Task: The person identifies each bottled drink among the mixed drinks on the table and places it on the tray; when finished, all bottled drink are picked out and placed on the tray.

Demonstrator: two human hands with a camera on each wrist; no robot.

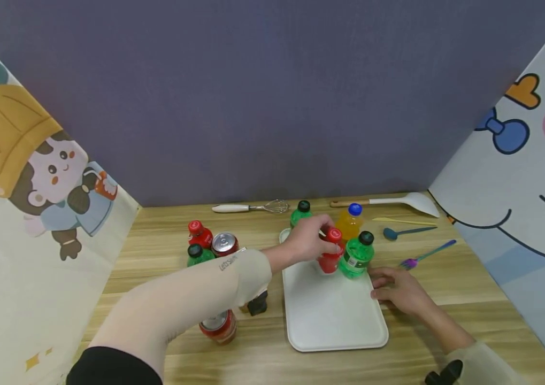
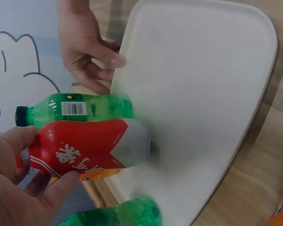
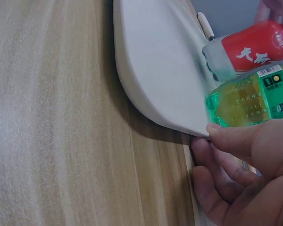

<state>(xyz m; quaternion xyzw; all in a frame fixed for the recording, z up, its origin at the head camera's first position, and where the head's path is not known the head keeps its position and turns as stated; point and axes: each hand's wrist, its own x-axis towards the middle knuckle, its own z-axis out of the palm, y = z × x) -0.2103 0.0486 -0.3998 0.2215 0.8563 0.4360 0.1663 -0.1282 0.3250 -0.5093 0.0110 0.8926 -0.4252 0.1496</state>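
Three bottles already stand at the far end of the white tray (image 1: 335,326): a green one with a black cap (image 1: 357,255), an orange one with a blue cap (image 1: 350,221) and another green one (image 1: 300,213) behind. The red bottle (image 1: 331,255) looks like number four, right next to the near green one, and we can't tell if it's fully set down. Off to the left on the table, a red bottle (image 1: 199,233), a green bottle (image 1: 197,254) and two cans (image 1: 224,243) are waiting, so we'd guess roughly halfway. Our left hand (image 1: 308,239) reaches across with fingers wrapped round the red bottle's neck. Our right hand (image 1: 399,291) rests at the tray's right edge, thumb pressed on the rim, fingers loosely bent and holding nothing.
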